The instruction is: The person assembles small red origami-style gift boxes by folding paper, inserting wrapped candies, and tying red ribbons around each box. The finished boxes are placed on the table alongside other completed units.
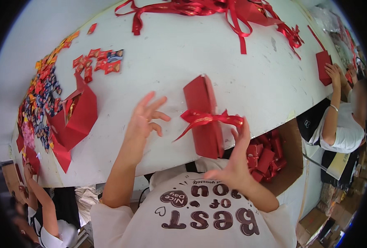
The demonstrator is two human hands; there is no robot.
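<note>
A long red gift box (pixel 202 93) stands at the table's near edge, slightly tilted. Round its middle runs a red ribbon (pixel 204 118) with gold print, tied in a bow, its tails spread left and right. My left hand (pixel 144 120) is held open to the left of the box, fingers spread and apart from it. To the box's right, my right hand (pixel 235 161) has its fingers apart too. Its fingertips are at the ribbon's right end; whether they touch it I cannot tell.
Red ribbons (pixel 183 8) lie heaped at the far side of the white table (pixel 158 62). Wrapped candies (pixel 103 60) and an opened red box (pixel 82 111) are at left. A cardboard carton (pixel 293 153) of red boxes stands at right. Co-workers' hands (pixel 334 74) (pixel 28 173) work at both sides.
</note>
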